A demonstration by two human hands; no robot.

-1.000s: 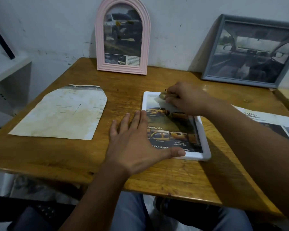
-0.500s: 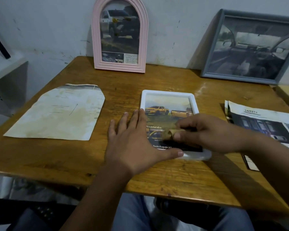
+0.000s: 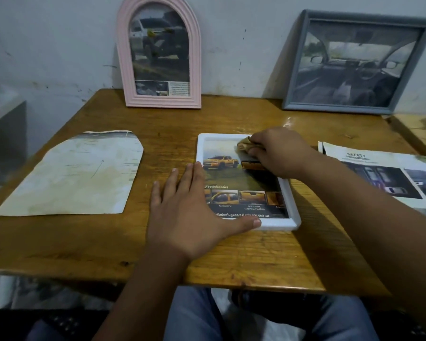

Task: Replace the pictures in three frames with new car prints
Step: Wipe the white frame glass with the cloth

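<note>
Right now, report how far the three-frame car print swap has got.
Looks done: the pink arched frame and the grey frame lean on the wall, each showing a car picture. In hand: the white frame lies flat with a yellow pickup print; the left hand steadies it while the right hand presses a small cloth on its glass. Left: apparently only standing it up.
</note>
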